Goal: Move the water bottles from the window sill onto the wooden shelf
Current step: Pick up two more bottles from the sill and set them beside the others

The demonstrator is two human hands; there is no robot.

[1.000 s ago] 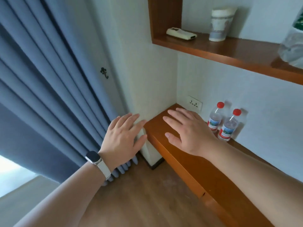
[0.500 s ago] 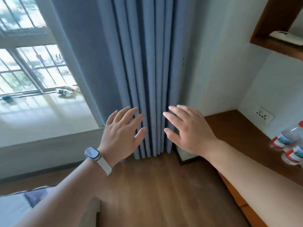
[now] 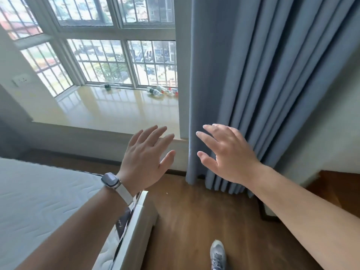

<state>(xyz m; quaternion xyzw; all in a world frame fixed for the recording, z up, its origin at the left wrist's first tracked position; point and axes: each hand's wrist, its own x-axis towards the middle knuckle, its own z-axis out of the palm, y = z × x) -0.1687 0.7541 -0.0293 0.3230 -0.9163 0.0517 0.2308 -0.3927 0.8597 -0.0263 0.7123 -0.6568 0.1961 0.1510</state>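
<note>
My left hand (image 3: 145, 160) and right hand (image 3: 226, 154), both empty with fingers spread, hover well short of the water bottles (image 3: 161, 92) lying clustered at the window sill's (image 3: 109, 112) far edge, beside the curtain (image 3: 253, 84).

Bare forearms, no sleeves; white-strapped smartwatch (image 3: 111, 181) on left wrist; grey sneaker (image 3: 218, 255).

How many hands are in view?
2: the left hand, with a watch at its wrist, before the window sill; the right hand, before the curtain.
</note>
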